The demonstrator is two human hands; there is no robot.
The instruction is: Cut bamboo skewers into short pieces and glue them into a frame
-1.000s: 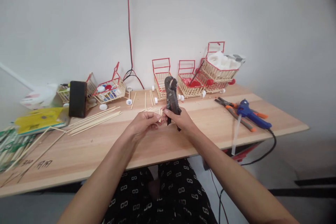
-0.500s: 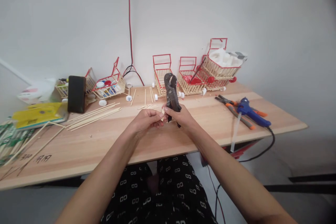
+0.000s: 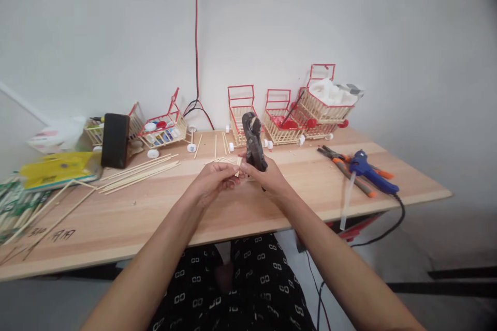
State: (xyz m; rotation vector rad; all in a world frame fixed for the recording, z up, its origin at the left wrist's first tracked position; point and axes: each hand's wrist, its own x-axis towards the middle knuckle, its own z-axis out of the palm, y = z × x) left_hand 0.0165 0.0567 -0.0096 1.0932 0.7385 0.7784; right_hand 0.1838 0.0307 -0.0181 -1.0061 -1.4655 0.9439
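Observation:
My left hand (image 3: 215, 181) pinches short pale wooden sticks (image 3: 238, 165) between thumb and fingers, above the table's middle. My right hand (image 3: 267, 176) is wrapped around a black pliers-like hand tool (image 3: 254, 142), its rounded jaw end pointing up and away from me. The right thumb and fingertips also touch the short sticks, so both hands meet there. Just beyond the left hand lie several short cut sticks (image 3: 219, 160). My fingers partly hide the lower part of the tool and the sticks' ends.
Several miniature stick shopping carts with red rims stand along the wall, one (image 3: 241, 114) straight ahead. Leftward are long sticks (image 3: 142, 176), a dark phone (image 3: 115, 140) and a yellow packet (image 3: 58, 169). Orange-handled pliers (image 3: 345, 168) and a blue glue gun (image 3: 368, 170) lie on the right.
The short sticks between my fingers have shifted slightly left and show more upright. The black tool has tipped a little. The whole view has moved slightly.

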